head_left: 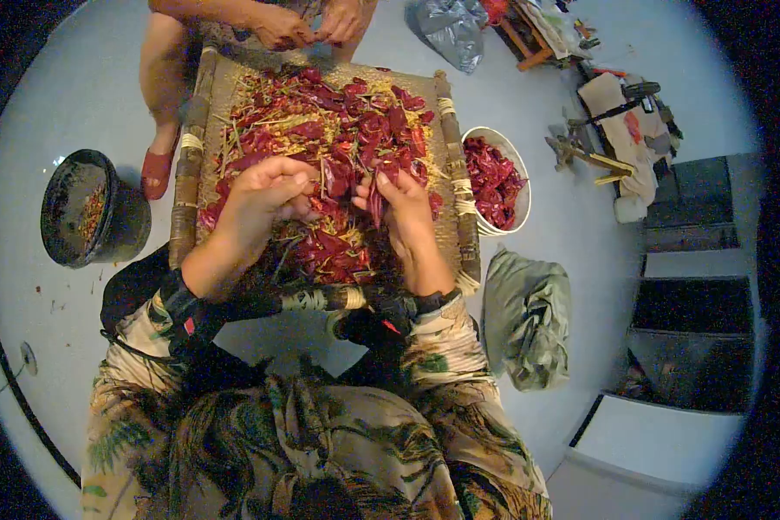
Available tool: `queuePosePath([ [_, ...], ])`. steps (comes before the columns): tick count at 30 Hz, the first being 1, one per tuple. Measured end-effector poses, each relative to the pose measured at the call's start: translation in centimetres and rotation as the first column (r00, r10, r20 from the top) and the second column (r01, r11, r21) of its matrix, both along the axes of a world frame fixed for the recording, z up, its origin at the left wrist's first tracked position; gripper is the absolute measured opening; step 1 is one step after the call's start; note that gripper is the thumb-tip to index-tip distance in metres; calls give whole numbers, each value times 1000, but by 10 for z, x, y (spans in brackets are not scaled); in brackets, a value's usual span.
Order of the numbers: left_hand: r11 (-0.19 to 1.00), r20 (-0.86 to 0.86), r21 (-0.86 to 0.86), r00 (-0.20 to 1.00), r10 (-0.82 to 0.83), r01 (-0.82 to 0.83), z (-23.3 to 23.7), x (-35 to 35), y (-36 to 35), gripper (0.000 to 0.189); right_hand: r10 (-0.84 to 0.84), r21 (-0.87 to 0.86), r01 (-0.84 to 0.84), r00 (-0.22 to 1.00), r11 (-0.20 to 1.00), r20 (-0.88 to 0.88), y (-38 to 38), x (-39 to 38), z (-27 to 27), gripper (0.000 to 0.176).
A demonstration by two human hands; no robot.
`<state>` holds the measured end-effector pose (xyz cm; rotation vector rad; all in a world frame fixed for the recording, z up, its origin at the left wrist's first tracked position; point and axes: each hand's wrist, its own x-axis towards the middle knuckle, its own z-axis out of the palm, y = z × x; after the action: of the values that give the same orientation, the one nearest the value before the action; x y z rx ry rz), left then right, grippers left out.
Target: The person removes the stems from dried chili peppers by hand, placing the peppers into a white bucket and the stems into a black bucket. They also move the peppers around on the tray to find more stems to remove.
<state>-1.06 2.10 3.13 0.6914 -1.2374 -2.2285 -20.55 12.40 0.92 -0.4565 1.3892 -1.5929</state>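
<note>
Dried red chili peppers (308, 102) lie in a heap with yellow seeds and stems on a woven tray (416, 84) framed with wooden poles. Over the middle of the heap, my right hand (403, 204) grips a dark red dried chili pepper (376, 206) between thumb and fingers. My left hand (273, 192) is held just to the left of it, fingers curled in and thumb against them. Whatever that pinch may contain is too small to make out.
A white bucket (529, 195) of red chilies stands right of the tray, above a greenish sack (529, 321). On the left is a black bucket (78, 243) with scraps inside. Across the tray, another person's hands (308, 26) meet. A grey plastic bag (451, 33) lies beyond.
</note>
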Motion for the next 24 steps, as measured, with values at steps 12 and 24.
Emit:
queuePosePath([
  [12,996,0,89,1000,-2,2,-8,-6,0,16,91,-169,-119,982,978,-165,3,-19,0,40],
  [24,994,-33,107,999,-21,24,-14,-4,-1,15,-523,-158,584,796,796,304,41,-162,-18,43],
])
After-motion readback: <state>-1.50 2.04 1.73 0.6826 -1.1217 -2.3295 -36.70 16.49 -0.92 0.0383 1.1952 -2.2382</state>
